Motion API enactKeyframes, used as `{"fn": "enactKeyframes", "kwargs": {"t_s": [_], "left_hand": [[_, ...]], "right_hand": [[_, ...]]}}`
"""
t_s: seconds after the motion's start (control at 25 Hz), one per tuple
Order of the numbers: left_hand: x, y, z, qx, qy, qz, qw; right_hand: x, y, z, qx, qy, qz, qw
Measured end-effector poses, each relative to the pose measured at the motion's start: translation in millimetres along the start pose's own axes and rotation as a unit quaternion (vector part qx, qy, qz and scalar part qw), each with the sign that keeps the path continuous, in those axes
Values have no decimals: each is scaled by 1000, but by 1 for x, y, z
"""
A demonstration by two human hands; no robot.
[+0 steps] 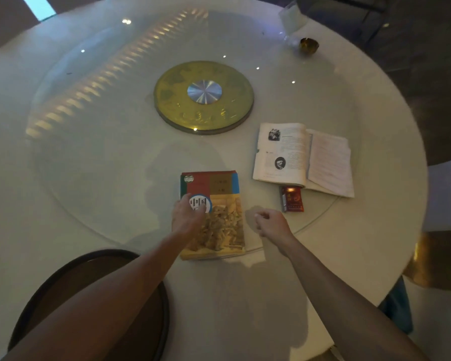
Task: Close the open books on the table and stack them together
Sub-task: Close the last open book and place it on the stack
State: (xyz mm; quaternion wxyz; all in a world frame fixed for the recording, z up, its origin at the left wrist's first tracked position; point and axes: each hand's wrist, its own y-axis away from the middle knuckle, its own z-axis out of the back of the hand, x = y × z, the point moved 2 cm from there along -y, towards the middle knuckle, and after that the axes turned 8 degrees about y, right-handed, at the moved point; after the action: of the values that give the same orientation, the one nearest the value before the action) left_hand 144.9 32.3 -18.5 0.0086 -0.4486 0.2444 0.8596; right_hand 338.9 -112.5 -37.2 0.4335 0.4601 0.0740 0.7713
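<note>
L hand (pixel 189 217) hides closed book (pixel 214 217) cover; R hand (pixel 270 222) curled — contents unclear.

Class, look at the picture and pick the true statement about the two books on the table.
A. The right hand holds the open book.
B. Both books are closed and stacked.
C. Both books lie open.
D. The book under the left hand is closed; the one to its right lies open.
D: the left hand rests on the closed book, while the open book lies with its pages showing, apart from the empty right hand.
</note>
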Motion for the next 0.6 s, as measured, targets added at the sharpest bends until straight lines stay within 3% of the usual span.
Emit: {"fn": "enactKeyframes", "kwargs": {"t_s": [0.12, 0.32, 0.48, 0.6], "left_hand": [[-52, 0, -30, 42, 3, -48, 998], [-108, -20, -95, 113, 29, -44, 992], [-137, -47, -148, 106, 15, -5, 994], [-145, -71, -180, 61, -1, 46, 997]], "right_hand": [[-17, -7, 45, -43, -20, 1, 999], [-46, -38, 133, -87, -44, -32, 995], [-71, -78, 197, -100, -53, -55, 992], [-101, -118, 238, -122, -27, -96, 988]]}}
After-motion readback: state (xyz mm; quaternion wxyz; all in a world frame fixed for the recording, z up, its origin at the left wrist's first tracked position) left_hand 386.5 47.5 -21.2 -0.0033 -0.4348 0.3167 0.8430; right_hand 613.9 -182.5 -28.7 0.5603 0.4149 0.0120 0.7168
